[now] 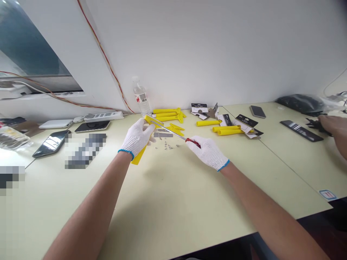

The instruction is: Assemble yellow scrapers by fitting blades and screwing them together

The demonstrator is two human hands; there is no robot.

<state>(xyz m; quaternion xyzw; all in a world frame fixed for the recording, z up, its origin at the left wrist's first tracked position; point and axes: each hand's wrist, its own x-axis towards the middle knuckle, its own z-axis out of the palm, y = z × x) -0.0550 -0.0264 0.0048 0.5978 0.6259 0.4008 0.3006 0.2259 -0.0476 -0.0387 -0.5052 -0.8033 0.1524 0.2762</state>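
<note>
My left hand (137,136), in a white knit glove with a blue cuff, is closed around a yellow plastic scraper handle (139,156). Its lower end sticks out below the palm, and its upper end shows past the fingers. In my gloved right hand (208,151) is a screwdriver with a red handle (193,142) and a long metal shaft. The shaft slants up to the left, and its tip is at the handle's upper end; whether it touches a screw is too small to tell. Just beyond lie grey metal blades (163,135), small yellow plastic pieces (176,130) and several loose screws (170,147).
Yellow scrapers (166,115) lie by the wall beside a plastic bottle (141,97). More yellow handles (227,130) with cards (245,122) are right of centre. Phones (51,143) and a power strip (104,116) lie left. Another person's hand (334,128) is at far right.
</note>
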